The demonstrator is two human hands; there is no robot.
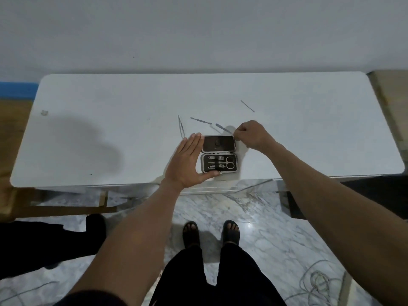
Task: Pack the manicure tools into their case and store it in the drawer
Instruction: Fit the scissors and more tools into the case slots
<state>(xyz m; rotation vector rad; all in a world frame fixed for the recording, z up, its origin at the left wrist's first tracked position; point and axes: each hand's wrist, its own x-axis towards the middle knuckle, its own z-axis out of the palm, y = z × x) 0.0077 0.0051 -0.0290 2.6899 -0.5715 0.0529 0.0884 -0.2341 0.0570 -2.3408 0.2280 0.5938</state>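
An open manicure case [219,172] lies near the front edge of the white table [110,120]. Its lower half holds scissors [228,162] and clippers; its lid [218,144] lies flat behind. My left hand [187,164] rests open against the case's left side, fingers straight, thumb along the front edge. My right hand [251,134] has curled fingers at the lid's right corner and pinches the end of a thin metal tool [223,128]. Loose on the table lie tweezers [181,127], a flat file [201,121] and a thin pick [247,106].
The table stands against a plain wall. Under its front edge a pale drawer front [209,188] shows. Below are a marble floor, my sandalled feet [210,233], a coil of cable [318,281] at the right and a dark shape [44,235] at the left.
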